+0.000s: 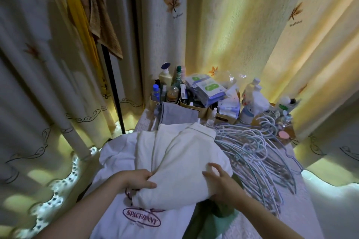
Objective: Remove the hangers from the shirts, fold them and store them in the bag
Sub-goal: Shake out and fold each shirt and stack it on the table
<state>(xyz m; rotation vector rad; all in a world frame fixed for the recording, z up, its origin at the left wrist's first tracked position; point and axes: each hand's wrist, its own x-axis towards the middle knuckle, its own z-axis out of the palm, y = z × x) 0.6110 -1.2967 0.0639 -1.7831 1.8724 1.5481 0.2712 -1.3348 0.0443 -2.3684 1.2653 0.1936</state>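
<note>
A folded cream shirt (180,163) with thin dark piping lies on top of a white bag (124,217) printed with a purple oval logo. My left hand (138,179) grips the shirt's near left edge, its fingers curled into the cloth. At the shirt's near right corner, my right hand (219,178) has its fingers spread, with the palm against the fabric. A heap of pale blue hangers (252,147) lies to the right of the shirt on the table. A grey folded garment (177,115) sits just behind the cream shirt.
Boxes crowded with bottles and packets (204,93) line the back of the small table (303,209). Curtains (242,25) with leaf prints hang all round. A black rack pole (114,93) with brown and yellow cloths stands at the left. Green fabric (217,221) lies under the shirt.
</note>
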